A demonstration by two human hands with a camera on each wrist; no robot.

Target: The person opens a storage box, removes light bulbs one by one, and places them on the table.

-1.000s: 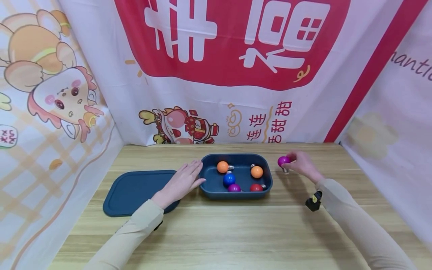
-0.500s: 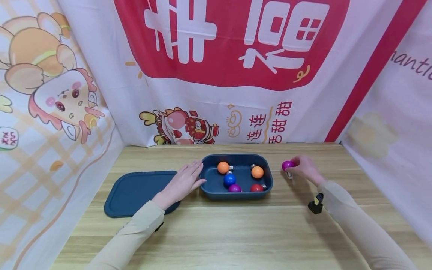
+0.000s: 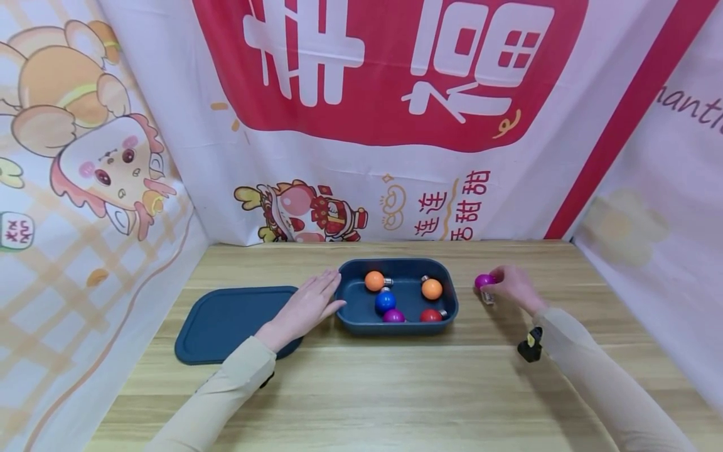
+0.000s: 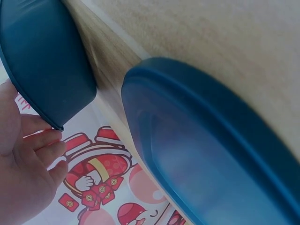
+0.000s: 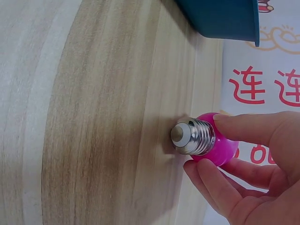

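A purple light bulb (image 5: 219,147) with a silver screw base is pinched between the thumb and fingers of my right hand (image 3: 515,287), to the right of the dark blue box (image 3: 395,328). In the right wrist view its metal base points toward the tabletop; whether it touches the wood I cannot tell. My left hand (image 3: 302,309) rests with extended fingers against the box's left rim. Inside the box lie two orange bulbs (image 3: 432,289), a blue bulb (image 3: 385,302), another purple bulb (image 3: 393,316) and a red bulb (image 3: 431,315), the last two partly hidden by the front wall.
A dark blue lid (image 3: 231,323) lies flat on the wooden table (image 3: 361,389) to the left of the box, partly under my left forearm and hand. Printed cloth (image 3: 316,150) walls the table at the back and both sides.
My right hand has moved slightly right and toward me with the purple bulb, lowering it a little. The left hand stays at the box's rim.
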